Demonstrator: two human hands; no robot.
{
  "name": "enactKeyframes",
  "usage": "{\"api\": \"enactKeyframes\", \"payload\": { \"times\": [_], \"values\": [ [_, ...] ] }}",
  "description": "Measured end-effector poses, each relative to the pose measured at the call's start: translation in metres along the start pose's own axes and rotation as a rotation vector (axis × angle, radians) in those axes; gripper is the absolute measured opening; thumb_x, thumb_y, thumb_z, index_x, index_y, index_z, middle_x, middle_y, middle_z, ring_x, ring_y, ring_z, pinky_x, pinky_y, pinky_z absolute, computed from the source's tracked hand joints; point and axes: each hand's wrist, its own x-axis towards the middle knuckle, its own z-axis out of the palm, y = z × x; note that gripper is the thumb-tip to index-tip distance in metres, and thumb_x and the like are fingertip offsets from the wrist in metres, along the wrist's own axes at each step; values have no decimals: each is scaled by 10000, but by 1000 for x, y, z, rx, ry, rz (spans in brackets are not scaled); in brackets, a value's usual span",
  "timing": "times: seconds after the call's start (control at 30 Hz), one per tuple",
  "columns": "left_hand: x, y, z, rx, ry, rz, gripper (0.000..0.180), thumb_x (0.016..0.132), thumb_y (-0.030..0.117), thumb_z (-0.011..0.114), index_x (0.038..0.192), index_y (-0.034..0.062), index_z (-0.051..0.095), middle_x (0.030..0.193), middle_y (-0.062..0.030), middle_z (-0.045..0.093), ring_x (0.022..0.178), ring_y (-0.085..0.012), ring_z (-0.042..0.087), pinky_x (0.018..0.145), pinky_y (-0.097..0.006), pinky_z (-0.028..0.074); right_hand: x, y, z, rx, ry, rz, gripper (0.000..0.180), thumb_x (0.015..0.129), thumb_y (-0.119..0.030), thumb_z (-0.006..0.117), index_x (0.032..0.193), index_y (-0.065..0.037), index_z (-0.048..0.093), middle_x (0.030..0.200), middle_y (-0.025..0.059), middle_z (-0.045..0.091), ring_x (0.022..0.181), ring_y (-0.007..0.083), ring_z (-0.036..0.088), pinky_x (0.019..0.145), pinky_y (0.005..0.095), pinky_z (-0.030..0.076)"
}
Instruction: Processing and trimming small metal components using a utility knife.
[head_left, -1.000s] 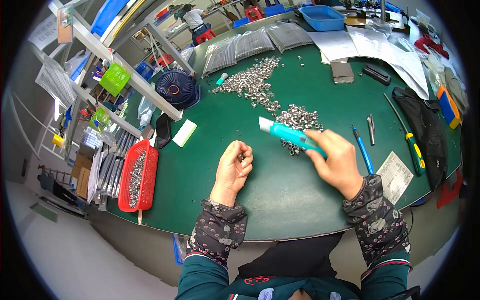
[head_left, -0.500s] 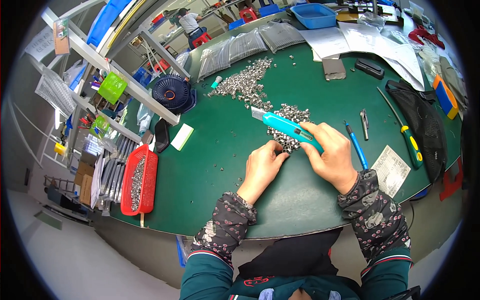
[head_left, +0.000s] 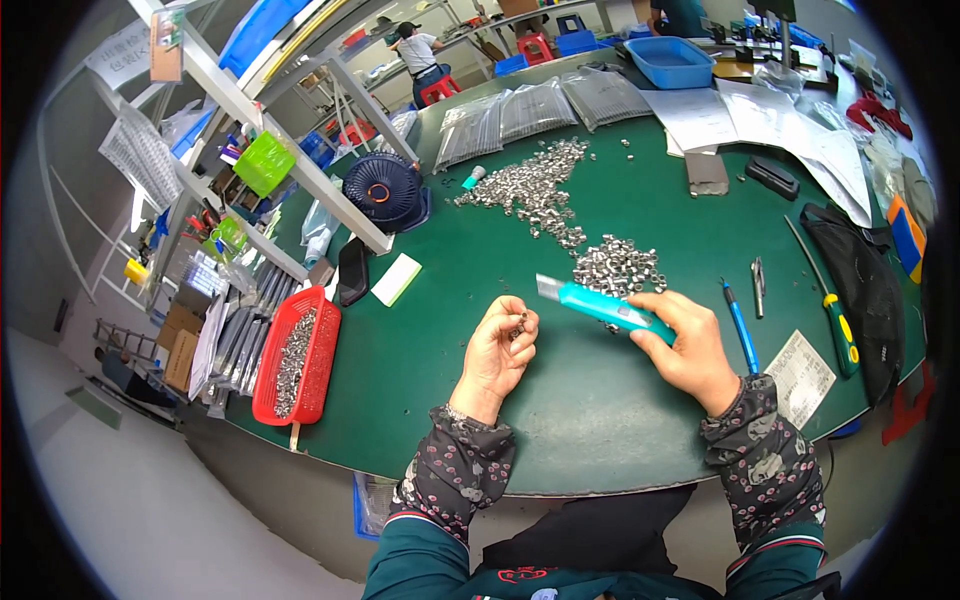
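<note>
My right hand grips a teal utility knife with its blade out, pointing left toward my left hand. My left hand is raised over the green table and pinches a small metal part between its fingertips. The blade tip is a short way to the right of that part. Just behind the knife lies a small heap of silver metal parts. A larger spread of the same parts lies farther back on the table.
A red basket of metal parts sits at the left edge. A blue pen, tweezers, a green-handled screwdriver and a black bag lie to the right. A blue tray and clear bags are at the back.
My left hand lifted away from the small heap with a metal part pinched in its fingers. My right hand drew the knife back toward me, to the right of the left hand.
</note>
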Motion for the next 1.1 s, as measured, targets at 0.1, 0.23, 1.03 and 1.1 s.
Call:
{"api": "enactKeyframes", "payload": {
  "times": [0.1, 0.23, 1.03, 1.1],
  "values": [
    [0, 5, -5, -55, 7, 59, 79, 840, 53, 493, 918, 49, 504, 779, -74, 518, 487, -67, 361, 344, -170, 243, -1, 3, 3, 67, -62, -6, 329, 691, -61, 665, 1009, 0, 611, 764, 130, 578, 647, 246, 553, 591, 326, 432],
    [0, 7, -4, -58, 74, 58, 97, 877, 81, 496, 961, 34, 516, 775, -67, 522, 491, -62, 363, 346, -166, 242, -1, 1, 2, 124, -136, 26, 326, 713, -102, 659, 1017, 4, 616, 805, 140, 604, 700, 248, 580, 625, 323, 444],
    [0, 2, -3, 168, 37, 111, 120, 908, 142, 537, 934, 30, 571, 693, -6, 524, 462, -20, 329, 370, -147, 233, -1, -7, 2, -40, -148, 37, 268, 748, -142, 653, 1004, -67, 625, 764, 104, 590, 658, 285, 581, 593, 362, 460],
    [1, 1, -3, 178, 34, 113, 124, 908, 149, 538, 929, 31, 569, 691, -3, 520, 462, -19, 329, 371, -147, 231, -2, -6, 2, -81, -124, 1, 266, 744, -138, 654, 1000, -70, 624, 745, 98, 575, 643, 280, 572, 579, 364, 454]
  ]
}}
